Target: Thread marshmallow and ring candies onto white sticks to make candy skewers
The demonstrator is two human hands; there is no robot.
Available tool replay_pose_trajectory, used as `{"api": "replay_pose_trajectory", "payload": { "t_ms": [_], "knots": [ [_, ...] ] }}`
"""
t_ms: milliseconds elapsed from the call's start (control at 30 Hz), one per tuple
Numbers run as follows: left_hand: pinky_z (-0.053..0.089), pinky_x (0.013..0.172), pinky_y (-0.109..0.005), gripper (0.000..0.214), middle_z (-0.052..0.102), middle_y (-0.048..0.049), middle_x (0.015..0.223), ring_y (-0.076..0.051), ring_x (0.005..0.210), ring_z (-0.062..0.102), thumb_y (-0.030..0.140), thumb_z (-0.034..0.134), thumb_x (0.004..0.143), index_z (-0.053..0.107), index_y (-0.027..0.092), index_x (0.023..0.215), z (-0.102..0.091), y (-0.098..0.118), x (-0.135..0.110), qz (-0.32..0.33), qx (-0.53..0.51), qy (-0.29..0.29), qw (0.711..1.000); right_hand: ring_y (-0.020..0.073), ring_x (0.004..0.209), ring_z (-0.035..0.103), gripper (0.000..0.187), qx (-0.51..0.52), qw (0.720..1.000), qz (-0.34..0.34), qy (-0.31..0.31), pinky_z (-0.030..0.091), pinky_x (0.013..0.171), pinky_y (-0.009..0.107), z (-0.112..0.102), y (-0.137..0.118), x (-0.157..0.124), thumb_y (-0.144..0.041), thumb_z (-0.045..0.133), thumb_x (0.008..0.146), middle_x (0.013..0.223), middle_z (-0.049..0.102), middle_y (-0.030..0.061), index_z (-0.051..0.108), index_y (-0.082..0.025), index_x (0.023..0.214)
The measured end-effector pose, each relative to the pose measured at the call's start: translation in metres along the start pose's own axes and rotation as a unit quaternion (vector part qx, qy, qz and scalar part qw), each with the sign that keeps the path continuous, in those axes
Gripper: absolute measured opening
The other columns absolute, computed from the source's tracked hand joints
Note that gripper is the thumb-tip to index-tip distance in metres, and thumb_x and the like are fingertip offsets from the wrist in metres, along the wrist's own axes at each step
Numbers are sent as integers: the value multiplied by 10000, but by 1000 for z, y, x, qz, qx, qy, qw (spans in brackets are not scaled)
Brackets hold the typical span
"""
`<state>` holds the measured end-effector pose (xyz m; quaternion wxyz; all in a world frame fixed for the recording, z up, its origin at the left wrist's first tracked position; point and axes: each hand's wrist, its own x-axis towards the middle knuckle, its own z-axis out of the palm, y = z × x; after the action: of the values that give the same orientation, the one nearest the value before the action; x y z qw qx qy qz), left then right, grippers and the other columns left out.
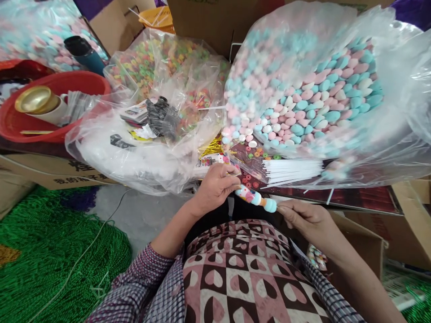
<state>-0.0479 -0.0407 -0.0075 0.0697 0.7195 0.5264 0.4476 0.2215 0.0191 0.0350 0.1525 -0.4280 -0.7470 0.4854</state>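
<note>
In front of my apron, a candy skewer (270,205) of light-blue marshmallow-like pieces and an orange ring slants down to the right. A printed clear wrapper (247,194) with coloured spots covers its upper-left part. My left hand (217,186) is closed, pinching the wrapper's far end between thumb and fingers. At the lower right end, my right hand (308,218) pinches the skewer; the stick itself is hidden by the fingers. Just beyond lie white sticks (291,172), red candy rings (248,181), gold twist ties (213,147) and a stack of printed wrappers (212,160).
A big clear bag of pink, blue and white sweets (310,107) stands at the back right. Left of it is a bag of coloured candy rings (161,58). A red basin (101,85) holds a gold bowl (37,99). Green cord (84,251) is heaped at lower left.
</note>
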Motion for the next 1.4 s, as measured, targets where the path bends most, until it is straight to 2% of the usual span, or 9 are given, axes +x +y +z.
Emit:
{"api": "replay_pose_trajectory", "payload": {
  "t_ms": [167, 333, 467, 533, 633, 733, 967, 1200, 1400],
  "knots": [
    [390, 1044, -440, 249, 636, -93, 1179, -239, 1161, 548, 425, 530, 936, 677, 225, 915, -12, 0, 26, -15, 71, 59, 996, 115, 497, 432, 258, 158, 984, 24, 76, 350, 497, 256, 23, 14, 10, -471, 689, 830, 505, 520, -29, 735, -218, 812],
    [267, 1179, -489, 638, 421, -143, 1487, -305, 1428, 336, 562, 644, 823, 474, 243, 1348, -17, 4, 52, -35, 134, 241, 960, 106, 485, 420, 278, 299, 946, 12, 126, 326, 468, 244, 48, 9, 30, -487, 754, 764, 507, 514, -30, 721, -211, 746],
    [146, 1243, -472, 1006, 198, -134, 1622, -310, 1528, 113, 557, 771, 706, 227, 277, 1504, -9, 20, 65, -119, -33, 318, 940, 99, 489, 399, 366, 357, 926, -2, 122, 313, 464, 244, 59, -2, 42, -495, 760, 755, 505, 495, -19, 642, -191, 588],
    [231, 1223, -455, 962, 270, -108, 1603, -291, 1506, 220, 539, 754, 740, 212, 322, 1505, -3, 30, 69, -185, -217, 308, 908, 96, 484, 388, 369, 378, 918, -7, 120, 303, 460, 244, 63, -2, 44, -511, 761, 749, 500, 486, -22, 648, -191, 606],
    [444, 1072, -436, 737, 585, -115, 1362, -289, 1288, 544, 578, 697, 779, 432, 276, 1397, 4, 42, 73, -245, -474, 217, 817, 88, 473, 379, 382, 400, 910, 7, 106, 289, 463, 243, 68, 1, 45, -520, 762, 749, 493, 481, -25, 639, -185, 610],
    [522, 922, -398, 522, 720, -89, 1030, -258, 1044, 671, 524, 731, 771, 621, 199, 1165, 11, 49, 73, -272, -558, 152, 769, 75, 465, 368, 403, 418, 904, 37, 83, 264, 464, 237, 73, 2, 44, -498, 763, 761, 488, 470, -30, 598, -176, 582],
    [521, 754, -317, 318, 653, -7, 786, -161, 762, 662, 424, 725, 803, 608, 194, 988, 30, 48, 68, -279, -574, 177, 749, 54, 432, 296, 391, 492, 867, 70, 42, 215, 433, 220, 80, -7, 44, -493, 765, 760, 473, 396, -66, 571, -178, 631],
    [492, 757, -297, 312, 621, 21, 739, -124, 696, 623, 424, 729, 796, 568, 201, 942, 24, 38, 71, -297, -554, 226, 744, 74, 478, 419, 338, 372, 925, 77, 29, 292, 466, 222, 77, 10, 44, -471, 767, 769, 586, 550, -28, 712, -194, 955],
    [460, 631, -249, 401, 638, -15, 819, -97, 640, 559, 519, 712, 784, 586, 169, 931, 22, 40, 53, -355, -538, 124, 754, 74, 438, 406, 374, 380, 917, 93, 77, 273, 438, 230, 84, 10, 49, -501, 821, 676, 556, 556, -18, 763, -196, 886]
  ]
}}
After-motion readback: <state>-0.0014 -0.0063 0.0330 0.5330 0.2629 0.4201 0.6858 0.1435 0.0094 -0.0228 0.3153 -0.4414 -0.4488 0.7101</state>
